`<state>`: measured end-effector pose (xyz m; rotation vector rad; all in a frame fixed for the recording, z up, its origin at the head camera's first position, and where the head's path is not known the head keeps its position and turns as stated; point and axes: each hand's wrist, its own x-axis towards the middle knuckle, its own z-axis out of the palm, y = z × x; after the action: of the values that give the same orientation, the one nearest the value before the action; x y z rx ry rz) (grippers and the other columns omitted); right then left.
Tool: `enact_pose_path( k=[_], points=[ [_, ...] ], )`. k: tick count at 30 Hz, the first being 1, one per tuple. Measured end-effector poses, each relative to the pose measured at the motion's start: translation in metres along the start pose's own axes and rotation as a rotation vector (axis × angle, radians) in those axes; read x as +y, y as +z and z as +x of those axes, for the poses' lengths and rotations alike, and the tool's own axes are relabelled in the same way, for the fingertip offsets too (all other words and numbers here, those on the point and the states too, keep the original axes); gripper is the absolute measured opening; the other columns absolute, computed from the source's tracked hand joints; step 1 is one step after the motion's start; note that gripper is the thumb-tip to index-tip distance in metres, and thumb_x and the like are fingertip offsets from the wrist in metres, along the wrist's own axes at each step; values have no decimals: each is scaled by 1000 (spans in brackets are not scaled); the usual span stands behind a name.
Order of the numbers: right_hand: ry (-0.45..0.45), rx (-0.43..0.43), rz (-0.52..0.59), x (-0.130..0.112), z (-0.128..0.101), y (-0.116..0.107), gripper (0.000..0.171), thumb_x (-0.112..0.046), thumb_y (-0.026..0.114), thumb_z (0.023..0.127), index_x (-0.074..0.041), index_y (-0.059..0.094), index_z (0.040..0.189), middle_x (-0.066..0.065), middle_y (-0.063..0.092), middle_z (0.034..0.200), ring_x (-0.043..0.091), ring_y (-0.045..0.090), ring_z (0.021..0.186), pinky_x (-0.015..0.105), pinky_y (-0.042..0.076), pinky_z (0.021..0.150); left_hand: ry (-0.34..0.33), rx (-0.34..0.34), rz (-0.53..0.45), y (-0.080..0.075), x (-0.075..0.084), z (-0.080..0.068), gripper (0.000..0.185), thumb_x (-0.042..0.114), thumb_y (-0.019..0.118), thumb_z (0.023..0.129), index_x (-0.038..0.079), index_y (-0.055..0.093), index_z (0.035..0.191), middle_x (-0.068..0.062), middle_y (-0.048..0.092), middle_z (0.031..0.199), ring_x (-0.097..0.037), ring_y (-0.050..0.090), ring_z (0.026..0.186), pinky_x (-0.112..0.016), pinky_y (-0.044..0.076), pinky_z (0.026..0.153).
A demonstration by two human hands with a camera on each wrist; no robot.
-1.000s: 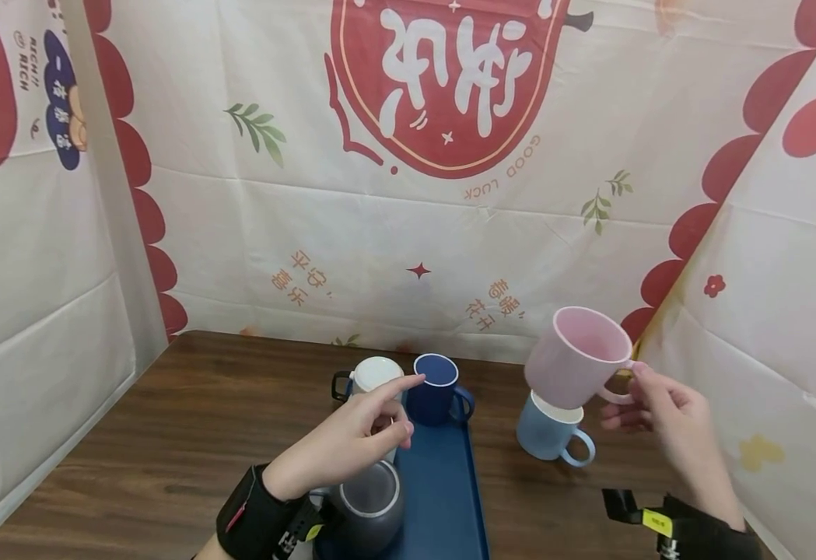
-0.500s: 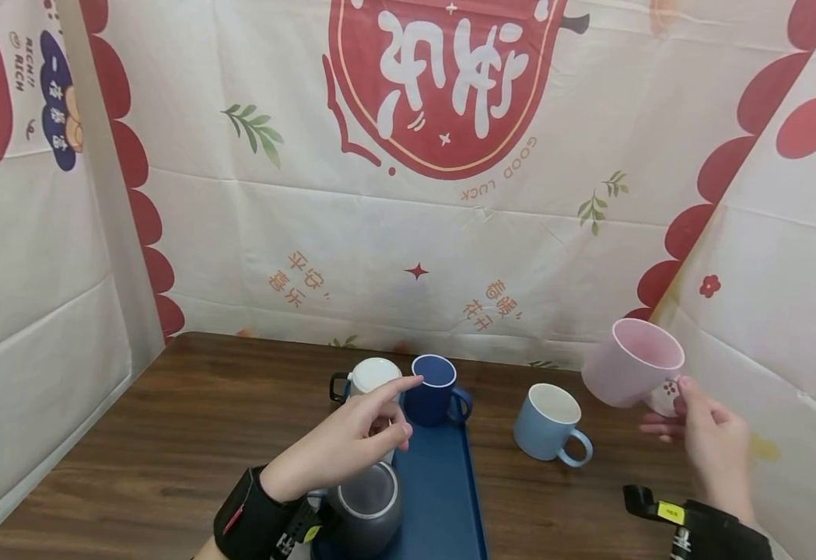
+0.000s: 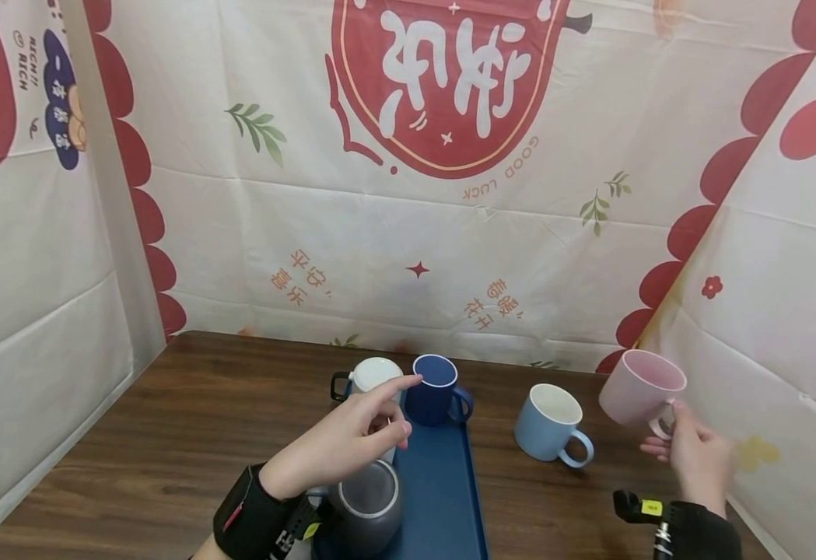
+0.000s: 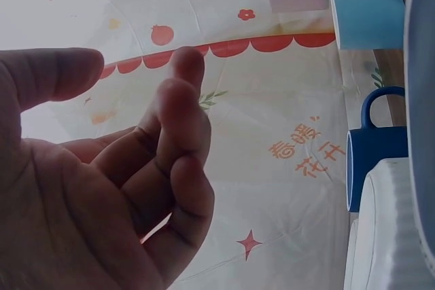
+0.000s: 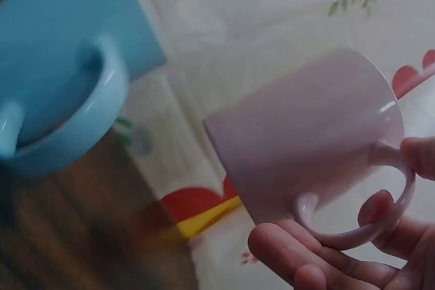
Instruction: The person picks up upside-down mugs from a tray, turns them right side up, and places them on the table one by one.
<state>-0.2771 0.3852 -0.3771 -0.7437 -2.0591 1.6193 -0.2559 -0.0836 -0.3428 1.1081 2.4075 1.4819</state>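
Observation:
By its handle, a pink mug (image 3: 632, 400) hangs slightly tilted in my right hand (image 3: 702, 459), near the table's back right corner. The right wrist view has the thumb at the top of the handle and a finger through its loop. To the left of that mug, a light blue mug (image 3: 544, 428) stands upright on the table. My left hand (image 3: 348, 439) holds nothing; its index finger points forward and the other fingers curl loosely. It hovers over the blue tray (image 3: 443, 498), its fingertip overlapping the dark blue mug (image 3: 430, 403) in the head view.
A white mug (image 3: 372, 372) with a black handle stands beside the dark blue one. Under my left wrist, a dark grey mug (image 3: 369, 509) sits upside down at the tray's near part. Printed cloth (image 3: 379, 233) walls in the back and sides of the wooden table (image 3: 169, 435).
My right hand has carried the pink mug rightward from in front of the light blue mug, then slightly lower. The left hand stays in place.

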Motion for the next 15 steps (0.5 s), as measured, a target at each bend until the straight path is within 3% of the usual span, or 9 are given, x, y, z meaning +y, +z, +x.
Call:
enact_pose_path(
  k=[3,5,9,15],
  points=[
    [9,-6,-63,9,4,1,86,-61,42,98,16,47,136,-4,66,55,10,68,52,22,50,51,3,-1,4,0,0,0,56,25,52,104,14,31,155,6,66,87,-10,56,73,-28,45,66],
    [16,-8,-81,15,6,1,86,-61,41,98,16,47,135,-2,66,55,11,68,53,23,51,52,8,-2,5,0,-1,0,56,25,52,104,13,31,154,8,66,86,-10,55,72,-28,44,66],
    [26,-2,-115,24,10,2,83,-61,41,98,16,54,126,1,67,56,13,69,53,23,50,52,4,-4,4,0,-1,-1,56,23,52,104,13,30,155,9,66,86,-10,56,73,-28,45,67],
    [60,-8,-151,34,13,2,79,-64,40,96,11,63,108,4,68,60,16,70,56,25,52,54,0,-3,7,0,0,-2,56,23,52,104,15,30,155,0,68,89,-10,55,72,-26,44,65]
  ],
)
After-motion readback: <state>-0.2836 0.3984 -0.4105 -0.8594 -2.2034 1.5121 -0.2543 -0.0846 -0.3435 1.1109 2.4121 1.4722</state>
